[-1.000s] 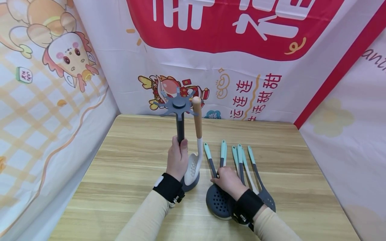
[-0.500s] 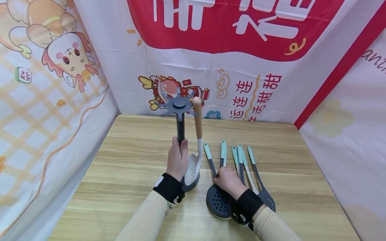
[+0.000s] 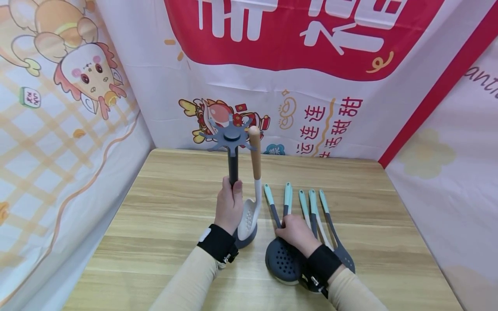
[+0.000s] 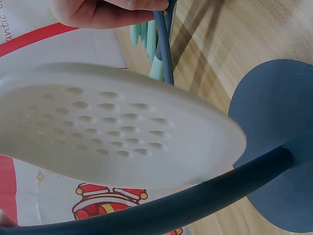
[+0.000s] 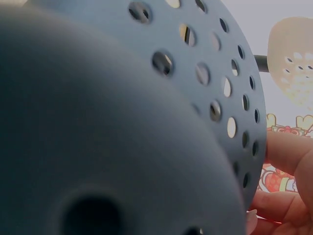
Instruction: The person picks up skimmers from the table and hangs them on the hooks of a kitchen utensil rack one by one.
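Note:
My left hand [image 3: 229, 207] grips the upright post [image 3: 233, 166] of a dark utensil stand, whose hooked top [image 3: 230, 136] spreads above. Beside the post, a white slotted spoon [image 3: 247, 221] with a wooden handle is upright, bowl down over the round base [image 4: 274, 107]. Whether its handle hangs on a hook is hard to tell. My right hand [image 3: 296, 232] is at the dark skimmer [image 3: 282, 261] lying on the table; in the left wrist view, its fingers [image 4: 139, 4] pinch a dark utensil shaft [image 4: 164, 46]. A second dark utensil head lies partly hidden under the right wrist.
Several mint-handled utensils [image 3: 313, 203] lie fanned out right of the right hand, with a dark slotted turner [image 3: 344, 257] outermost. They rest on a wood-grain table [image 3: 163, 207]. Printed cloth walls [image 3: 249, 77] border its back and sides.
A mint handle in the right-hand group has shifted slightly right, so it now overlaps its neighbour. My right hand has moved only a little, and my left hand keeps its hold on the post.

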`<act>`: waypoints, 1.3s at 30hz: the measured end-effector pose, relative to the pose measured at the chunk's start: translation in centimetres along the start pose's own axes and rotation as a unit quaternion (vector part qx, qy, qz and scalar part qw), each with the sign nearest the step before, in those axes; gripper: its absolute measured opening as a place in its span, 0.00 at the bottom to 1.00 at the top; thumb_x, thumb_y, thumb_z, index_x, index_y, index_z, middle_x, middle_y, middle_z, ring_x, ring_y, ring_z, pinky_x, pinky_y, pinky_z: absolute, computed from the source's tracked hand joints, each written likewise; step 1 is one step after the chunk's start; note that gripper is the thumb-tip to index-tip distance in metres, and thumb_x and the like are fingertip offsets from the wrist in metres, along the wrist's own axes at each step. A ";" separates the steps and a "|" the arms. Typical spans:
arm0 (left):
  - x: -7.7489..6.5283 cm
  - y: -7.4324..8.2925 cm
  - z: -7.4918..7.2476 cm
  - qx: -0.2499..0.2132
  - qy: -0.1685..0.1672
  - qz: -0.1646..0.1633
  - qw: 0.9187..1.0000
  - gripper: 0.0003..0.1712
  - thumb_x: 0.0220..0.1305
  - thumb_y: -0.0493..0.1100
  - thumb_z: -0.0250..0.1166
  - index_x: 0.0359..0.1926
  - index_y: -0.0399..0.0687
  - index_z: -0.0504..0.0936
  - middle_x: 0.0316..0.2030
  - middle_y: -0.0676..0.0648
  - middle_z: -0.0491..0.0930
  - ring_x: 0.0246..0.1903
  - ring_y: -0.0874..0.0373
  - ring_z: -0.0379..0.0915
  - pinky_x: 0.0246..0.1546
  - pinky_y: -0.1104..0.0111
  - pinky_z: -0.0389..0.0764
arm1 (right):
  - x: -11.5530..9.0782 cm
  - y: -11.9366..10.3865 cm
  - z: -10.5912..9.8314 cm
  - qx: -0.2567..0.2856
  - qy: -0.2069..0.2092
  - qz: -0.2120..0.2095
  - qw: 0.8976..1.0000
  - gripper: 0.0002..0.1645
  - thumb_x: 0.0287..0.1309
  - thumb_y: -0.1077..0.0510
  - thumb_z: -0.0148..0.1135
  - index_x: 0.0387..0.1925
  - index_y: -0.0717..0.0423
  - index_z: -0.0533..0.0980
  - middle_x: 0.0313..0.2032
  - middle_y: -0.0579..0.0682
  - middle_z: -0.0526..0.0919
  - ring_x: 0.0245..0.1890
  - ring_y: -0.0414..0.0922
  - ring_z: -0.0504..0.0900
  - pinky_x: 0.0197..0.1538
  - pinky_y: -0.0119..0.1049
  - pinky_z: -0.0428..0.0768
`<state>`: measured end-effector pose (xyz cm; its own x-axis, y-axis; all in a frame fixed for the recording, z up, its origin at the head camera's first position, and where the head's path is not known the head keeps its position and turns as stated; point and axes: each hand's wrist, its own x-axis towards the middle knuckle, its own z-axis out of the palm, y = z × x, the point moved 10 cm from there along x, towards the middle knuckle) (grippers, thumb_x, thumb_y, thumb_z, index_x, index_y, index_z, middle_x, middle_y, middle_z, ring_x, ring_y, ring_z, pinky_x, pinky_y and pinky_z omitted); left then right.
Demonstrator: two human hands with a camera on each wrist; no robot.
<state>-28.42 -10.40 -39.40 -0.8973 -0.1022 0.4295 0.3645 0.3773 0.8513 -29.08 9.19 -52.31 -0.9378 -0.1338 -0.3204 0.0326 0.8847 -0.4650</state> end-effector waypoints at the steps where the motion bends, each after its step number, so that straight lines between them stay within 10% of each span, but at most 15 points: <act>1: 0.0 0.0 0.0 0.000 0.000 0.001 1.000 0.22 0.79 0.54 0.39 0.45 0.38 0.65 0.22 0.50 0.62 0.20 0.58 0.59 0.23 0.71 0.61 | 0.0 0.1 -0.1 0.004 0.000 0.003 1.000 0.09 0.56 0.55 0.67 0.28 0.57 0.81 0.22 0.48 0.78 0.22 0.42 0.75 0.25 0.30 0.73; 39: -0.2 0.1 0.1 -0.020 -0.019 0.031 0.999 0.19 0.78 0.48 0.39 0.54 0.37 0.67 0.25 0.47 0.66 0.23 0.55 0.64 0.27 0.71 0.66 | -1.1 0.9 -4.8 0.123 0.077 -0.019 0.989 0.10 0.56 0.55 0.65 0.36 0.58 0.84 0.31 0.50 0.85 0.30 0.43 0.78 0.33 0.33 0.77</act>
<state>-28.25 -10.24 -39.41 -0.8808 -0.0444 0.4714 0.4295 0.3443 0.8349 -29.74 12.29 -48.40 -0.9807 -0.0783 -0.1793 0.0627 0.7421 -0.6674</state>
